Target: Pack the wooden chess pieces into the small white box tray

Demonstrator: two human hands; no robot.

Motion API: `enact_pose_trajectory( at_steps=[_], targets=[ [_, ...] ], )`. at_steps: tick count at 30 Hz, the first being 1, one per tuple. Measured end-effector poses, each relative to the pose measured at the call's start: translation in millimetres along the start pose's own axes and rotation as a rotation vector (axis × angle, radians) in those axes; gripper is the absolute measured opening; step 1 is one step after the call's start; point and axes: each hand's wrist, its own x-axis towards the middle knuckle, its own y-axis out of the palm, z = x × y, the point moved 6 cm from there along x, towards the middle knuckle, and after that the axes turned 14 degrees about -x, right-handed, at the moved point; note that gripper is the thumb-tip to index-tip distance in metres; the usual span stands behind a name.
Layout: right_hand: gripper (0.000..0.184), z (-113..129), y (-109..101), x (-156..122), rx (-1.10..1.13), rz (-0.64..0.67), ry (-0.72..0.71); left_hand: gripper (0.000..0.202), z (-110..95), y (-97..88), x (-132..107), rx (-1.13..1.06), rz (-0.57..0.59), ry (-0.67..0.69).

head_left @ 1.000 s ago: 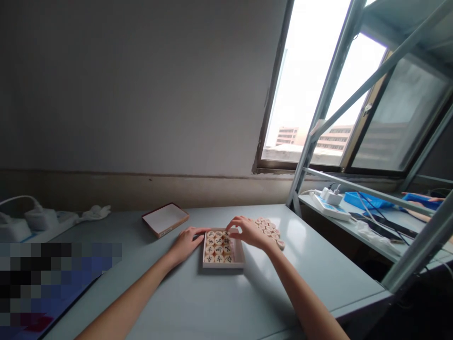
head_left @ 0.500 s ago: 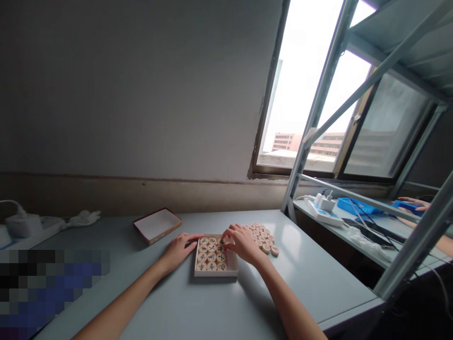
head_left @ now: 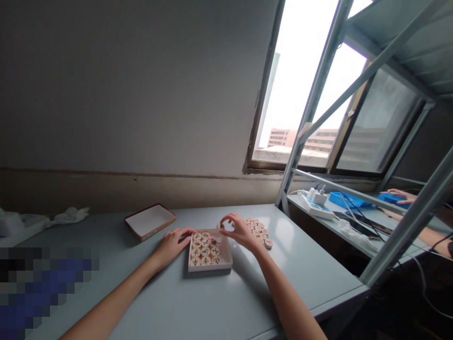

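Round wooden xiangqi pieces with dark characters (head_left: 205, 251) stand in rows in a shallow white box (head_left: 226, 264) on the desk. Its right side shows bare bottom with a reddish mark. My left hand (head_left: 172, 245) holds the box at its back left corner, fingers along the rim and thumb against the side. Above the back rim, my right hand (head_left: 240, 231) pinches one xiangqi piece (head_left: 220, 226) between thumb and fingers. Behind and right of that hand lies a cluster of loose pieces with reddish characters (head_left: 260, 231), partly hidden by it.
A box lid (head_left: 150, 221) lies inside up at the back left. A power strip (head_left: 24, 226) is at far left. On the right, beyond a metal bed frame (head_left: 304, 137), another person's hand (head_left: 399, 194) is near a blue tray (head_left: 348, 200).
My right hand has lifted a piece out of the back row, up and away to the box's far edge. My left hand stays at the box. The view has shifted slightly.
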Motion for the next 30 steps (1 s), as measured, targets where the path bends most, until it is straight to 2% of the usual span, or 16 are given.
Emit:
enact_pose_trajectory(
  at_steps=[2, 5, 8, 12, 16, 18, 21, 23, 25, 27, 30],
  targets=[
    [0.017, -14, -4, 1, 0.049, -0.031, 0.101, 0.031, -2, -2.5, -1, 0.047, -0.031, -0.025],
    [0.015, -29, -4, 0, -0.102, -0.012, 0.191, 0.028, -4, -4.8, -1, 0.111, -0.066, -0.027],
    [0.016, -29, 1, -1, -0.303, 0.037, 0.184, 0.024, -3, -4.5, -1, 0.129, -0.068, -0.022],
    [0.026, -25, 10, -3, -0.373, 0.093, 0.132, 0.026, 2, -2.7, 1, 0.056, -0.062, -0.019],
    [0.018, -30, 7, -3, -0.457, 0.063, 0.133, 0.038, 7, -1.9, 1, 0.005, -0.072, -0.028],
    [0.02, -33, 3, -3, -0.441, 0.034, 0.159, 0.038, 7, -1.6, 1, 0.025, -0.069, -0.029],
    [0.03, -21, 1, -2, -0.228, 0.034, 0.06, 0.035, 4, -1.4, 1, 0.065, -0.056, -0.023],
    [0.031, 0, 7, -3, -0.059, 0.112, -0.106, 0.035, 3, -1.8, 1, 0.079, -0.055, -0.021],
    [0.025, 20, 17, -6, -0.002, 0.21, -0.226, 0.036, 1, -2.1, 1, 0.082, -0.056, -0.021],
    [0.019, 32, 24, -8, -0.039, 0.251, -0.245, 0.036, 1, -2.3, 1, 0.078, -0.059, -0.02],
    [0.012, 35, 23, -8, -0.075, 0.221, -0.197, 0.036, 2, -2.0, 1, 0.063, -0.059, -0.016]
  ],
)
